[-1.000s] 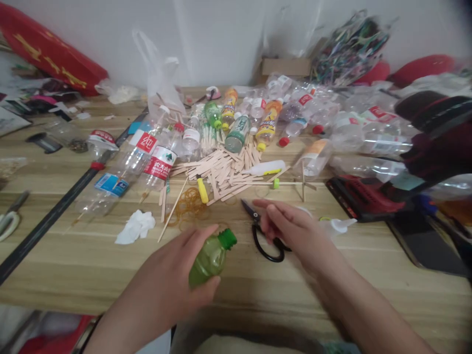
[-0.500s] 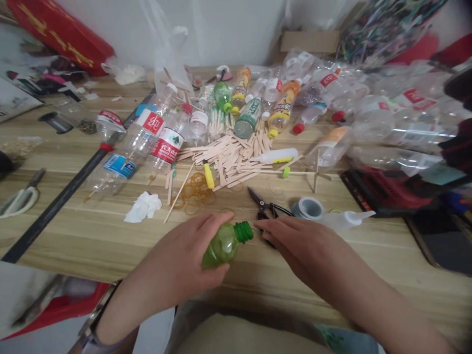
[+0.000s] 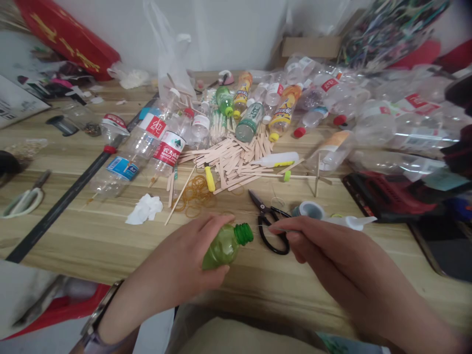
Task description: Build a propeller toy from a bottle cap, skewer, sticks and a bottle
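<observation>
My left hand [image 3: 177, 265] is wrapped around a green plastic bottle [image 3: 222, 248], which lies tilted with its uncapped neck facing right. Thumb and fingers of my right hand [image 3: 328, 250] are pinched together on a thin strand [image 3: 263, 226], just right of the bottle's mouth. Whether the strand is wire or thread, I cannot tell; its left end reaches toward the neck. Black-handled scissors [image 3: 273, 243] lie on the table beneath it, partly behind my right fingers. A grey spool [image 3: 310, 210] and a white nozzle bottle [image 3: 348, 222] sit just beyond that hand.
Wooden sticks [image 3: 230, 164] are heaped mid-table, with rubber bands [image 3: 197, 191] and a yellow-handled tool [image 3: 210, 178] in front. Clear bottles [image 3: 391, 118] crowd the back right. A red and black power tool [image 3: 391, 191] lies right, white-handled scissors [image 3: 25, 199] left, near a dark strip [image 3: 62, 196].
My right hand has drawn back to the right from the bottle's mouth, its fingers now pinched, and more of the scissors shows. My left hand keeps its hold on the bottle.
</observation>
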`<state>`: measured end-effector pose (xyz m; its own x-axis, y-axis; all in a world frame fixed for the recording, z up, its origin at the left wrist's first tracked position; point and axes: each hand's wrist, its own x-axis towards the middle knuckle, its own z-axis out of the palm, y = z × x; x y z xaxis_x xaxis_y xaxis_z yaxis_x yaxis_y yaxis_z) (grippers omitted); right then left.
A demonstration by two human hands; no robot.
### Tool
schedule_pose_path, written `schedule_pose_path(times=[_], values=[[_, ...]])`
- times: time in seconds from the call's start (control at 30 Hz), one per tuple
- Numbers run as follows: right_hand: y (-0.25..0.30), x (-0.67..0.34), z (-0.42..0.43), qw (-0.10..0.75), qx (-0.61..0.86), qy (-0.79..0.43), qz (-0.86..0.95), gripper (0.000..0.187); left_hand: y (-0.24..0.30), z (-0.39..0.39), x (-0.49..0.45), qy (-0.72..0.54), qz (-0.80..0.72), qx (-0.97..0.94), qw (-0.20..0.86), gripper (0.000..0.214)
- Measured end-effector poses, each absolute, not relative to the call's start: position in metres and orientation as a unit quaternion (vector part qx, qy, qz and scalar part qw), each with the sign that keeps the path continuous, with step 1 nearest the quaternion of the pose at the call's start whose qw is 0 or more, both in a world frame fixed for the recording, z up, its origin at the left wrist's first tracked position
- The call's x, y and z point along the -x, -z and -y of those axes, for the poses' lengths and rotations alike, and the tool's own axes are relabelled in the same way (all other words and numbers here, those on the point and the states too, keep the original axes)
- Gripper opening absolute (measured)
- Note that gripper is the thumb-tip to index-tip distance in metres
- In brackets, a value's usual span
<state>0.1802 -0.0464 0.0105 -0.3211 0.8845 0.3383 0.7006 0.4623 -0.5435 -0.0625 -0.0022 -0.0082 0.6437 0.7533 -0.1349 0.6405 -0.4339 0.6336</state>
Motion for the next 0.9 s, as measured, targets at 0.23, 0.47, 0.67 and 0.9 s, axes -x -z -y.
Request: schedule_pose_path(times=[0.23,0.47,0.67,0.9], values=[[-0.01,-0.183,0.047,0.313,0.485,-0.182,0.796,0.026,0.006,0.002,0.063,-0.069,-0.419,-0.836,0.348,0.068],[-0.001,-0.183,0.042,0.253,0.491,-0.131,0.823,0.029,0.001,0.005,0.064,-0.078,-0.403,-0.833,0.37,0.073],[0.007,-0.185,0.038,0.176,0.483,-0.038,0.857,0.034,-0.003,0.003,0.06,-0.083,-0.385,-0.834,0.386,0.077],[-0.01,-0.185,0.039,0.249,0.496,-0.123,0.822,0.022,-0.004,0.002,0.064,-0.085,-0.386,-0.822,0.411,0.079]])
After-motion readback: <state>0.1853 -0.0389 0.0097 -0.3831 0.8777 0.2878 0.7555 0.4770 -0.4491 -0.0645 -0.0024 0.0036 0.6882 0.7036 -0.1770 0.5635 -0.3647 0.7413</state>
